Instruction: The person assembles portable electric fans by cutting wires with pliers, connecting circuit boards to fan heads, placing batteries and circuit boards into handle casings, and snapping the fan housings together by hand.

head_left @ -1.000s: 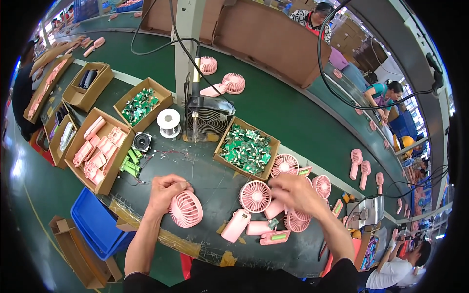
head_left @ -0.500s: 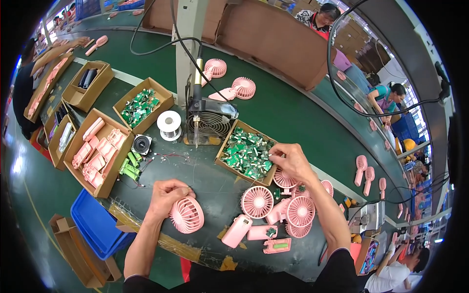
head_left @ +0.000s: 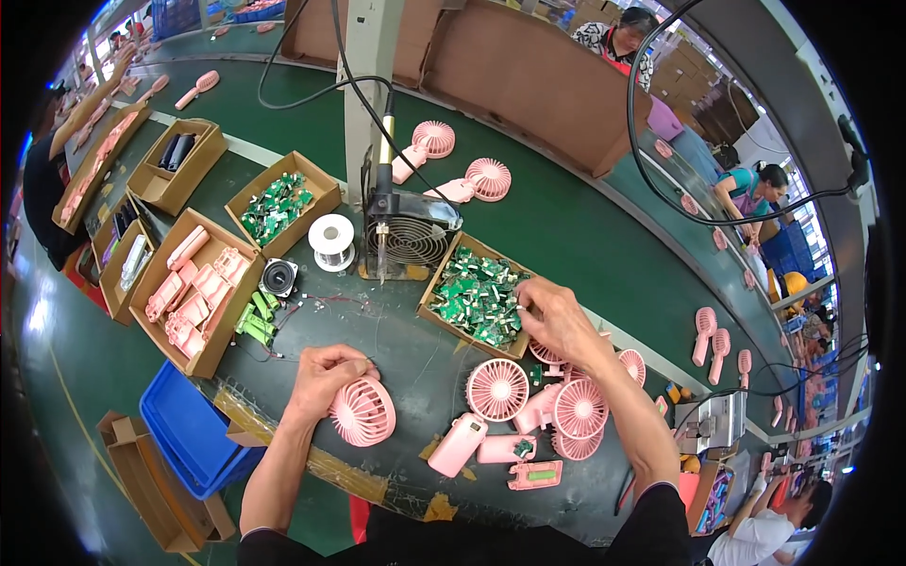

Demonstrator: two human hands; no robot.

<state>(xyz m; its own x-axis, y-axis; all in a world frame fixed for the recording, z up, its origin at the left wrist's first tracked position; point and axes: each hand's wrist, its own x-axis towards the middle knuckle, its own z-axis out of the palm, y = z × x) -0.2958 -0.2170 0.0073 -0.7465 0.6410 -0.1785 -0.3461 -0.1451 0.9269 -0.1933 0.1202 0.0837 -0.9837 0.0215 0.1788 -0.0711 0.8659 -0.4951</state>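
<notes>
A big, busy workroom has a long dark green table [head_left: 585,236] where other people sit far off on the right side. The person's two hands are well apart. The left hand [head_left: 326,377] is wrapped around a round pink plastic fan head [head_left: 362,412] and holds it down on the table, close to the person's body. The right hand [head_left: 557,321] is further away and reaches into a brown cardboard box of small green circuit boards [head_left: 477,297]; its fingertips [head_left: 522,304] are pinched together at the boards, but it is too small to tell if they hold one. Just under the right hand and wrist lies a bunch of more pink fan heads [head_left: 497,389] and pink handle shells [head_left: 458,445]. Past the left hand, away from the person, sit a small round black speaker [head_left: 278,278], some green batteries [head_left: 255,319] and thin wires. Further out stand a white spool of solder wire [head_left: 332,241] and a small metal desk fan with a wire grill [head_left: 408,243]. To the left of the left hand is a cardboard box full of pink plastic shells [head_left: 193,292]. Near the left elbow sits a blue plastic bin [head_left: 193,432].
</notes>
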